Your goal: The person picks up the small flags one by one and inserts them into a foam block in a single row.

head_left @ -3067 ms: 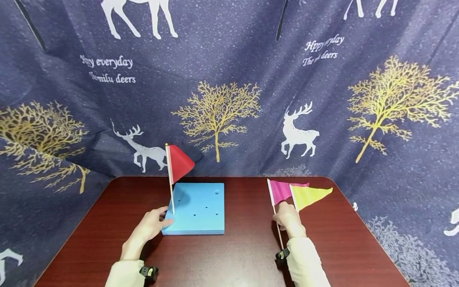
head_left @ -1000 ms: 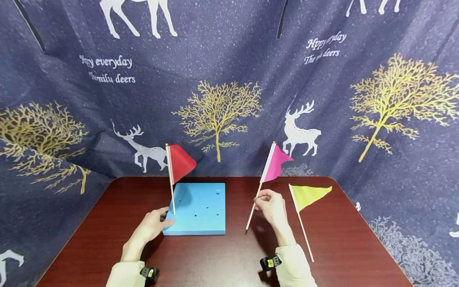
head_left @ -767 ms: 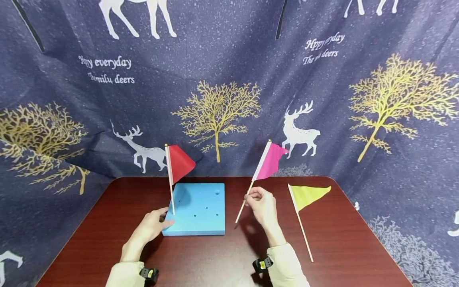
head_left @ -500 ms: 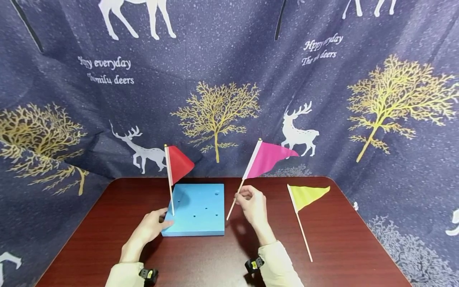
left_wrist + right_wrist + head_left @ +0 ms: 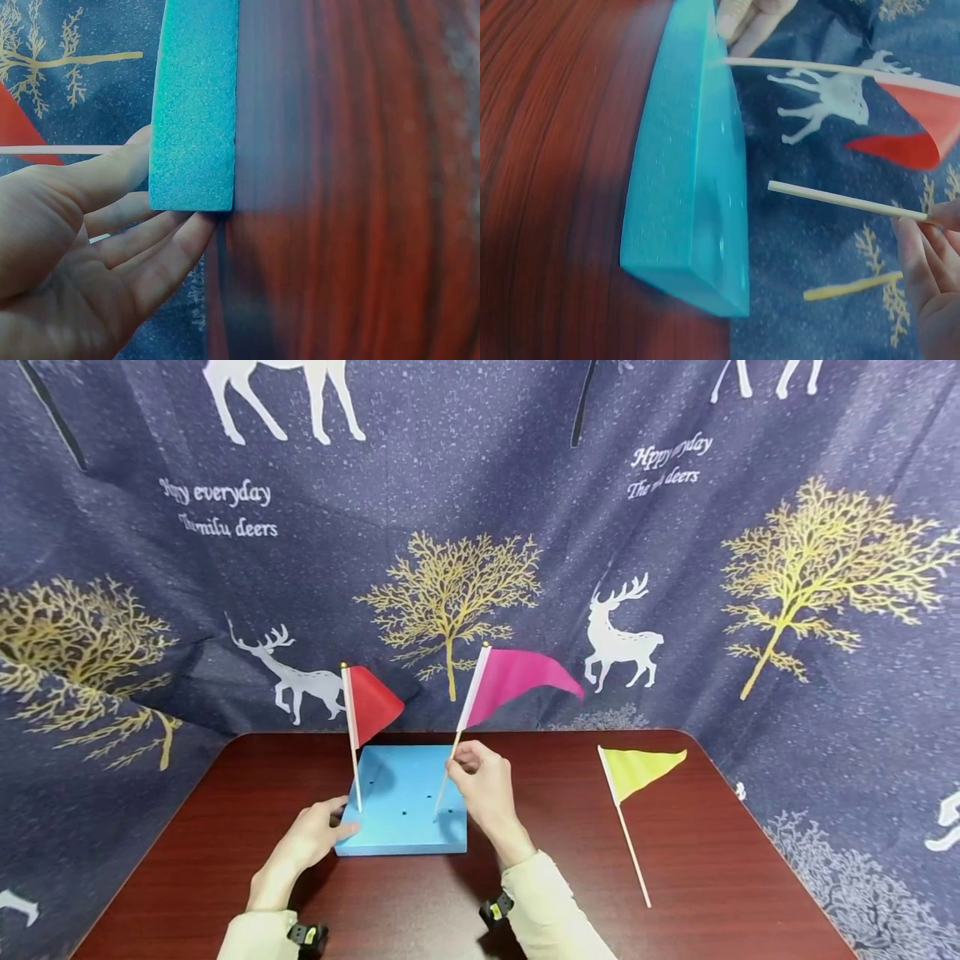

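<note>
Pink flag (image 5: 517,681), pinched low on its stick by the right hand (image 5: 483,789), hangs tilted with its tip just above the blue foam block (image 5: 405,802). Nearer, the left hand (image 5: 311,839) rests flat-fingered against the block's corner on the worktop (image 5: 525,860). Seating it well likely means straightening the stick over a free hole, clear of the red flag (image 5: 371,702) standing behind.

Dark red wooden table (image 5: 675,877), blue foam block (image 5: 401,827), yellow-green flag (image 5: 637,772) lying flat
</note>
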`<state>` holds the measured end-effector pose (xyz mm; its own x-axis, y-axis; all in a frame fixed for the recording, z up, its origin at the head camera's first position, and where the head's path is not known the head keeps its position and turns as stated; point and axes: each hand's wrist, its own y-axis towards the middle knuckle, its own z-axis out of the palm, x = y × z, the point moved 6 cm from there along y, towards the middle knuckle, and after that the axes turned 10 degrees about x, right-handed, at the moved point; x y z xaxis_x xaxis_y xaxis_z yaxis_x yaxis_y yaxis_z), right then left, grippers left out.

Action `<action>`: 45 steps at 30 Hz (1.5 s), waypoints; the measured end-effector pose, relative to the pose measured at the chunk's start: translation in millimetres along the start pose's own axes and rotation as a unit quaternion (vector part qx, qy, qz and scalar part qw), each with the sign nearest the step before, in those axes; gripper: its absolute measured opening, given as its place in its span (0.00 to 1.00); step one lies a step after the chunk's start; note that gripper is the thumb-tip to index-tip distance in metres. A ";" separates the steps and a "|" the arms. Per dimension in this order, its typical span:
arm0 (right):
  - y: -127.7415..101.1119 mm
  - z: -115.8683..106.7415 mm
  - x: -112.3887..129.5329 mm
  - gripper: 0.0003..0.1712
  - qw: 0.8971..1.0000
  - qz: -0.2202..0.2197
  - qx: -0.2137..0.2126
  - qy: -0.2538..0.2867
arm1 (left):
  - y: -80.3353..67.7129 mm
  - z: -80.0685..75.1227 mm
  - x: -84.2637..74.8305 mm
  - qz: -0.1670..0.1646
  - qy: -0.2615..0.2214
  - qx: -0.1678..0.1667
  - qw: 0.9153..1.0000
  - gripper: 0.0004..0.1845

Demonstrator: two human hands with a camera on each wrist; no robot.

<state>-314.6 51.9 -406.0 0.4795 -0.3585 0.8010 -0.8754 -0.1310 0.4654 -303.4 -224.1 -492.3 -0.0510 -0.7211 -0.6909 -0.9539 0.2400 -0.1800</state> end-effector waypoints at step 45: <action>16.7 74.4 -11.3 0.04 0.996 0.018 0.072 -0.059 | 3.2 -1.1 -0.7 0.002 0.017 -0.010 1.000 0.32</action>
<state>-339.3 -14.9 -435.2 0.4437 -0.4698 0.7632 -0.8961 -0.2435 0.3710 -306.8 -223.5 -491.6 -0.0650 -0.7412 -0.6682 -0.9594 0.2305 -0.1624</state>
